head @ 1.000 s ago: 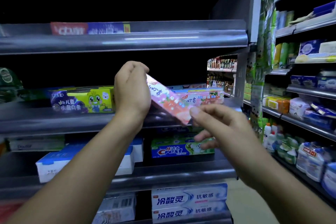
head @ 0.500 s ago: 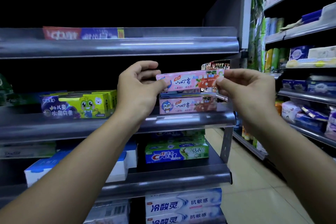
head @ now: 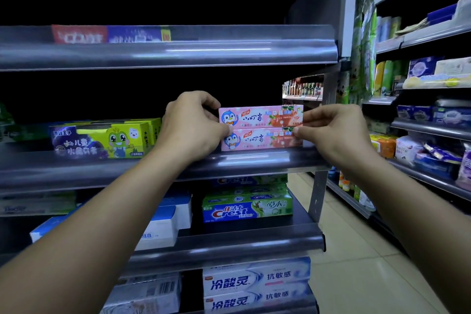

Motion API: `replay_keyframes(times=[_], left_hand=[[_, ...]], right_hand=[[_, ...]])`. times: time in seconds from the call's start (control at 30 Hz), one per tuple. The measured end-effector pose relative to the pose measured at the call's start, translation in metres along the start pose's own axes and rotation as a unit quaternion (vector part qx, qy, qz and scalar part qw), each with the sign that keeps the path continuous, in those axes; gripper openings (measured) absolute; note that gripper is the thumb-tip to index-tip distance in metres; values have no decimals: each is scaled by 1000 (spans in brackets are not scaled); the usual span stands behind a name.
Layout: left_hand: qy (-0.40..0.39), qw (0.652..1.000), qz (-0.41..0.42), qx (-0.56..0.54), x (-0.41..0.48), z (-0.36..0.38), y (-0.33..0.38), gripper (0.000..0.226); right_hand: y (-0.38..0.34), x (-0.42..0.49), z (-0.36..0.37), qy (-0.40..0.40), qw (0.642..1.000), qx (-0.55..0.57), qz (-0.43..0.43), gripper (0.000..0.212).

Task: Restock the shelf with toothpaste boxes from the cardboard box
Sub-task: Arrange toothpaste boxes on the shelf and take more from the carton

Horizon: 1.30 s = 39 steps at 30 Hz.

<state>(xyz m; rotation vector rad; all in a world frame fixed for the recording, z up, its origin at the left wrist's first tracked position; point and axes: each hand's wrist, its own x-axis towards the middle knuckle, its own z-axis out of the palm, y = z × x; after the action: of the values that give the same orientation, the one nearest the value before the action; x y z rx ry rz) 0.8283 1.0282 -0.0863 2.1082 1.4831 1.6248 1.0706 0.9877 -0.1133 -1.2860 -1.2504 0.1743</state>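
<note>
Toothpaste box (head: 261,117) tops its twin (head: 260,139) on the aisle shelf (head: 254,161)

FLOOR: pale glossy tiles (head: 344,275), below and right of the right hand (head: 334,132) | FURNITURE: stocked aisle shelving (head: 430,130) further right; metal upright (head: 316,196) below that hand; bottle rack (head: 303,90) above-left of it | LIGHT: dim, upper area black
</note>
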Motion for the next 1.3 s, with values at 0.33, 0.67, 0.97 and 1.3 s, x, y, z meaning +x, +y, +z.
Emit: replay_keyframes(times=[0.33,0.67,0.97,1.3], left_hand=[[-24,998,-41,52,24,18,-5,39],[42,995,79,-43,-95,-52,-40,29],[-216,950,-221,-37,-345,-58,-173,29],[-380,844,-335,178,-503,-42,-231,35]], right_hand=[[-14,29,26,19,992,-97,74,24],[3,-90,18,61,981,-133,-124,46],[89,-333,82,-187,978,-2,93,18],[141,-459,108,-394,887,-73,231,16]])
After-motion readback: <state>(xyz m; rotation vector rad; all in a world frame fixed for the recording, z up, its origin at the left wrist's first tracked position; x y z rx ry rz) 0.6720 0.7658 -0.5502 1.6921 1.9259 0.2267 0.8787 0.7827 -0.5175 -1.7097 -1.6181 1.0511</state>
